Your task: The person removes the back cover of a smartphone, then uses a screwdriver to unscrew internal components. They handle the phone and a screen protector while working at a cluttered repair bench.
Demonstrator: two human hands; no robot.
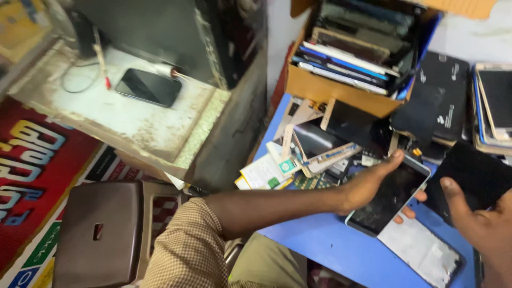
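Note:
My left hand (368, 186) reaches across the blue table (325, 242) and grips a phone screen panel (389, 197) with a dark cracked glass and pale frame, thumb on its upper edge, fingertips showing under its right side. My right hand (480, 224) comes in from the lower right with its thumb raised, touching the edge of a black panel (480, 173); what its fingers do is out of view. A white-backed phone panel (424, 250) lies flat on the table just below the held one.
A cardboard box (341, 88) packed with stacked phone screens stands at the back of the table. Loose panels, flex parts and paper slips (309, 154) litter its middle. A black phone (148, 87) lies on a worn white shelf at left. A brown plastic stool (101, 229) sits below.

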